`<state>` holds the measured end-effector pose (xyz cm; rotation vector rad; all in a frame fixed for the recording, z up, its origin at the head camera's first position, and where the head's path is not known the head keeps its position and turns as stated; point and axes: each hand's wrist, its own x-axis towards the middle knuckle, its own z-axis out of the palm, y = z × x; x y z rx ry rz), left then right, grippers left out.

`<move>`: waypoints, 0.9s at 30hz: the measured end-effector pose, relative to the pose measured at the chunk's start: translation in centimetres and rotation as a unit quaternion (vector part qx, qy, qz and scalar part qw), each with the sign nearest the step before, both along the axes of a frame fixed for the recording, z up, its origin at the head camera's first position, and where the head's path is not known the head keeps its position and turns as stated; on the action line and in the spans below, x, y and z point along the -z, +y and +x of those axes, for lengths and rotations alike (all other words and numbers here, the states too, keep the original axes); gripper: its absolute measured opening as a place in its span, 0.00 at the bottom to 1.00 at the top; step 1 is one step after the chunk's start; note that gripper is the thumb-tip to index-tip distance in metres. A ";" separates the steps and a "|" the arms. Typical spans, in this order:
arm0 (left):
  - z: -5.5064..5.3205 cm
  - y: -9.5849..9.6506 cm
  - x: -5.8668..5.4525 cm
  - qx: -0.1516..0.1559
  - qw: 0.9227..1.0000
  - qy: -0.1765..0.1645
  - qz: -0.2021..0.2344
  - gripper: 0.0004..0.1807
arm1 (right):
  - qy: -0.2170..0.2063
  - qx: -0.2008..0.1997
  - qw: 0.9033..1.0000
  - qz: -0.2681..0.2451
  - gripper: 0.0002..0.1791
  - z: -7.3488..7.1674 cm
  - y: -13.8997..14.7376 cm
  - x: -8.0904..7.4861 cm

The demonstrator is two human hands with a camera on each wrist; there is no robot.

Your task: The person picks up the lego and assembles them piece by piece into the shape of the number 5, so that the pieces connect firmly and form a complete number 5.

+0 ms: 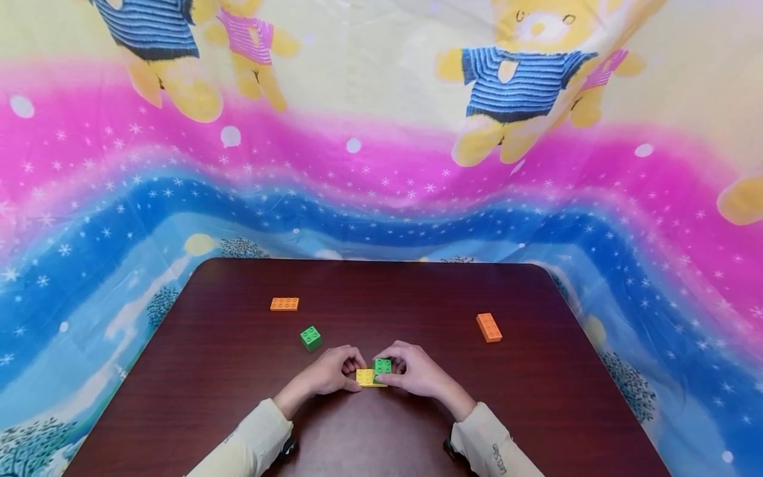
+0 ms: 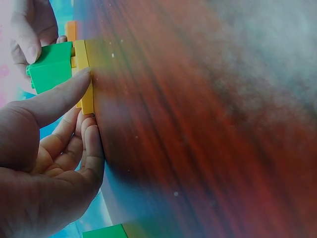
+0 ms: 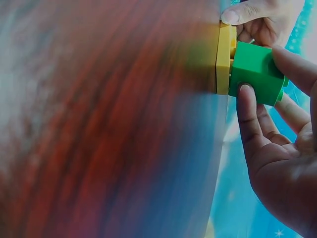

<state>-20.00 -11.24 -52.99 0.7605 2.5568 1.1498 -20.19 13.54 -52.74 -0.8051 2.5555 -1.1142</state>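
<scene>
Your left hand (image 1: 334,372) pinching yellow plate (image 1: 364,377) by left end; right hand (image 1: 417,371) pinching green block (image 1: 383,366) over plate's right half. Looks like gap between them, though angle's poor. I'd level block, press straight down. You're well clear of table (image 1: 381,295) side edges; spare green brick (image 1: 310,338) near left hand, orange brick (image 1: 489,328) toward right edge.
</scene>
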 end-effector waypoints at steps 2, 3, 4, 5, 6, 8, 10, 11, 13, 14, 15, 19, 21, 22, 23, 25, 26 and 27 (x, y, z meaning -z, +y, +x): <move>0.0 0.0 0.0 -0.001 1.000 0.002 0.000 0.17 | 0.000 0.001 1.000 -0.001 0.20 0.0 -0.1 0.0; 0.0 0.0 0.0 -0.001 1.000 0.002 0.000 0.17 | -0.001 0.001 1.000 -0.001 0.19 0.0 -0.1 0.0; 0.0 0.0 0.0 -0.001 1.000 0.003 0.001 0.17 | -0.001 0.002 1.000 -0.001 0.19 0.0 -0.1 0.0; 0.0 0.0 0.0 -0.001 1.000 0.004 0.001 0.17 | -0.001 0.002 1.000 0.000 0.19 0.0 -0.2 0.0; 0.0 0.0 0.0 -0.001 1.000 0.004 0.002 0.17 | -0.001 0.002 1.000 0.000 0.19 0.0 -0.2 0.0; 0.0 0.0 0.0 -0.001 1.000 0.005 0.002 0.17 | -0.003 0.003 1.000 0.001 0.18 0.0 -0.3 0.0; 0.0 0.0 0.0 0.000 1.000 0.004 0.003 0.17 | -0.006 0.002 1.000 0.001 0.18 0.0 -0.3 0.0; 0.0 -0.1 0.0 0.000 1.000 0.002 0.003 0.17 | -0.007 0.002 1.000 0.002 0.17 0.0 -0.3 0.1; 0.0 -0.1 0.0 -0.001 1.000 -0.001 0.004 0.17 | -0.010 0.003 1.000 0.000 0.17 0.0 -0.3 0.1; 0.0 -0.1 0.1 -0.001 1.000 -0.002 0.005 0.17 | -0.011 0.002 1.000 0.000 0.17 -0.1 -0.3 0.2; 0.0 -0.1 0.1 -0.002 1.000 -0.004 0.004 0.17 | -0.010 0.002 1.000 0.000 0.17 -0.1 -0.3 0.2; 0.0 -0.1 0.2 -0.003 1.000 -0.005 0.001 0.17 | -0.007 0.000 1.000 0.001 0.16 -0.1 -0.3 0.4; 0.0 0.0 0.3 -0.003 1.000 -0.004 -0.002 0.17 | -0.005 -0.001 1.000 0.002 0.16 -0.1 -0.3 0.4; 0.0 0.0 0.3 -0.003 1.000 -0.003 -0.002 0.17 | -0.004 -0.001 1.000 0.002 0.16 -0.1 -0.4 0.3; 0.0 0.0 0.3 -0.003 1.000 -0.002 -0.001 0.17 | -0.004 -0.001 1.000 0.002 0.15 -0.1 -0.4 0.3; -0.1 0.0 0.3 -0.002 1.000 -0.001 0.001 0.17 | -0.002 0.000 1.000 0.003 0.15 -0.1 -0.4 0.2; -0.1 0.0 0.3 -0.002 1.000 -0.001 0.001 0.17 | 0.000 -0.001 1.000 0.003 0.15 -0.1 -0.4 0.1; -0.1 0.0 0.3 -0.002 1.000 -0.001 0.001 0.17 | 0.002 -0.003 1.000 0.002 0.15 -0.1 -0.5 0.0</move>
